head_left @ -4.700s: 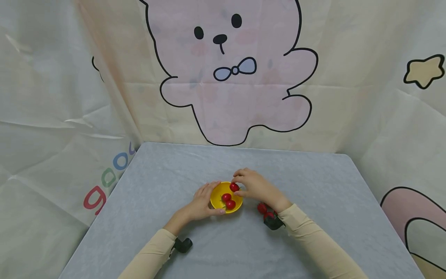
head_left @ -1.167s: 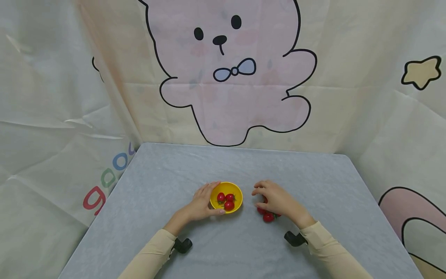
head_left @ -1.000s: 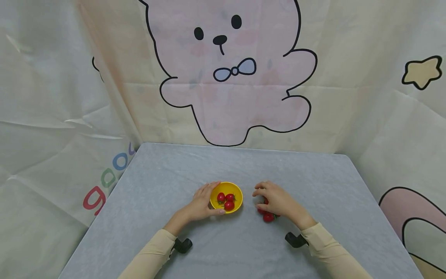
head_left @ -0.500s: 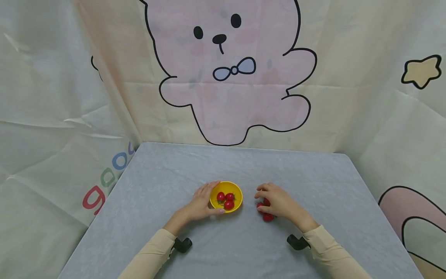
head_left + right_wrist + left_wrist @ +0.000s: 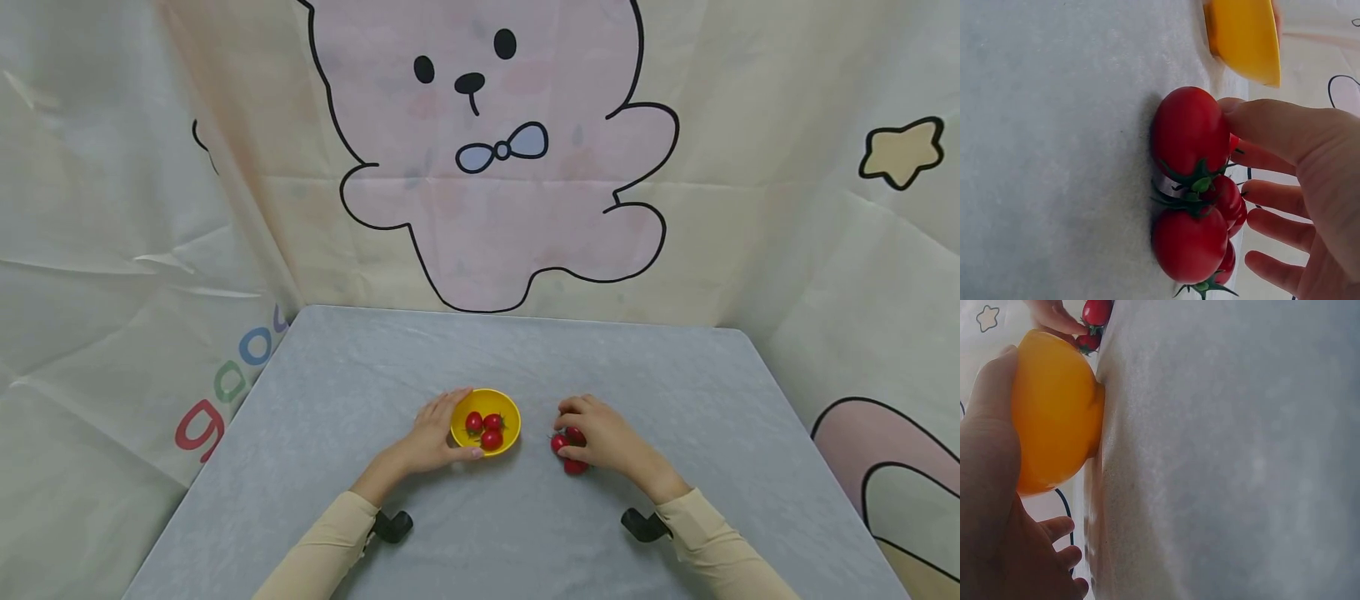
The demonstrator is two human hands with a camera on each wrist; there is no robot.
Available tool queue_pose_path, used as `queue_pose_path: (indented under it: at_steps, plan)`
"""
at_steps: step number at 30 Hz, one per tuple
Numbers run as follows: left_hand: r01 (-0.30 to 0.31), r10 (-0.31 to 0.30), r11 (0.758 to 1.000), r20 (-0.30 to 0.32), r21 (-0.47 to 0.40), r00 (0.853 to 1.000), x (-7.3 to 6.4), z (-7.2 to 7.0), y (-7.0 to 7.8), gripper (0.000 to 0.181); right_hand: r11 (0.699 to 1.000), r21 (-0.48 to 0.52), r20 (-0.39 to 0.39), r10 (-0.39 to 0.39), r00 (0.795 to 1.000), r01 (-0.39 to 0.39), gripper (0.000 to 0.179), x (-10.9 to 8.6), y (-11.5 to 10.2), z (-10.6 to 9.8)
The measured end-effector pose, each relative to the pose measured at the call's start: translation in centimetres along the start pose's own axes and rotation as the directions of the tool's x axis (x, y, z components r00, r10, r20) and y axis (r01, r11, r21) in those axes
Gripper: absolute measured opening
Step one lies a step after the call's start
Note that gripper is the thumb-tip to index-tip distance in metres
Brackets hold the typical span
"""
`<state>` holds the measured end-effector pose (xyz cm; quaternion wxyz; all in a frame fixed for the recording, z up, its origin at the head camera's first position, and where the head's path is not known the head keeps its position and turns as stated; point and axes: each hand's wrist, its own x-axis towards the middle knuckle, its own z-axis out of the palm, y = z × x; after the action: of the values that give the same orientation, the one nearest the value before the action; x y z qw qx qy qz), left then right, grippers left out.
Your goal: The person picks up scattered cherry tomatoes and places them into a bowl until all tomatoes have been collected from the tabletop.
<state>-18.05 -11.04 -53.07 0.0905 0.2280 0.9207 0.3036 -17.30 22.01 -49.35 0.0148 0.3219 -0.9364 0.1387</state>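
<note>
Working at the loose cherry tomatoes [image 5: 559,443] now, your right hand [image 5: 603,437] has left the yellow bowl [image 5: 486,402], over which it held a single tomato a few seconds ago. Three red tomatoes [image 5: 491,440] lie together in the bowl, so the carried one appears to be in, while the loose cluster is outside, to the bowl's right. Over the last half-second your right hand has edged slightly away from the bowl. Its thumb touches the tomato [image 5: 1190,131] at the bowl end of the cluster, with the fingers bent and apart beyond; I cannot tell whether they pinch one. Your left hand [image 5: 431,437] stays curved round the bowl's left side, thumb at the near rim, fingers toward the far rim.

Beneath everything you have a pale grey-blue tablecloth [image 5: 637,358], lightly creased. Behind it hangs a cream backdrop [image 5: 750,242] with a pink bear [image 5: 480,233] in a blue bow tie [image 5: 502,151]; coloured letters [image 5: 219,427] run along the left, and a yellow star [image 5: 902,153] sits on the right.
</note>
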Motion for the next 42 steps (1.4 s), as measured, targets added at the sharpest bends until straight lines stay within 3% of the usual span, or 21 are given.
queue_pose_path:
  at_steps: [18,30,42]
  plan:
    - [-0.004,0.004,1.0,-0.015,-0.009,1.0,-0.1,-0.1,0.2,0.103,0.997,-0.051,0.023,0.066,0.998,-0.065,0.032,0.1,-0.1,0.4]
    - [0.004,-0.004,1.0,-0.013,-0.009,1.0,-0.2,0.0,0.2,0.103,0.997,-0.056,-0.005,0.05,0.999,-0.051,0.033,0.1,0.0,0.7]
    - [0.012,-0.013,1.0,-0.009,-0.025,1.0,-0.2,-0.1,0.3,0.104,0.998,-0.043,-0.027,0.036,0.999,-0.037,0.032,1.1,-0.5,-0.5]
